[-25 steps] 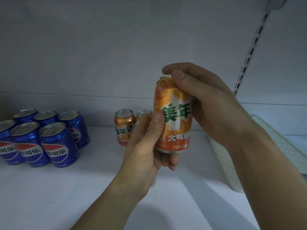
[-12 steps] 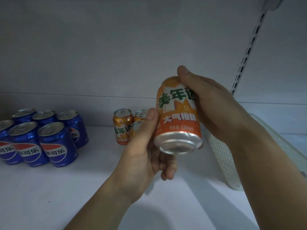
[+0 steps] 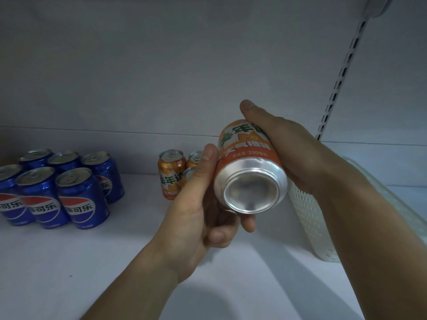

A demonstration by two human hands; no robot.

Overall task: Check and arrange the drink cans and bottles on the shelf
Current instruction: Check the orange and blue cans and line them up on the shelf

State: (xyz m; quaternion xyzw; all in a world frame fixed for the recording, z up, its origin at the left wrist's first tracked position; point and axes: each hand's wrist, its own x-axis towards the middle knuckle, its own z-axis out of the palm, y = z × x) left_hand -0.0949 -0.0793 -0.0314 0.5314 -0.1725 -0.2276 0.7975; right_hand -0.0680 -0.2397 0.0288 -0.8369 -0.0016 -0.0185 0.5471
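Note:
An orange drink can (image 3: 248, 167) is held in the air above the white shelf (image 3: 92, 262), tipped so its silver bottom faces me. My left hand (image 3: 198, 213) cradles it from the left and below, thumb up along its side. My right hand (image 3: 291, 153) grips it from the right, thumb over its upper end. Behind my left hand, three orange cans (image 3: 171, 174) stand at the back of the shelf, partly hidden. Several blue cola cans (image 3: 76, 195) stand grouped at the left.
A white perforated basket (image 3: 309, 218) sits on the shelf at the right, behind my right forearm. A slotted metal upright (image 3: 339, 84) runs up the back wall at the right. The pale back panel closes the shelf behind the cans.
The orange can went from upright to tipped back, its bottom now turned toward me. Both hands stayed on it and shifted slightly right.

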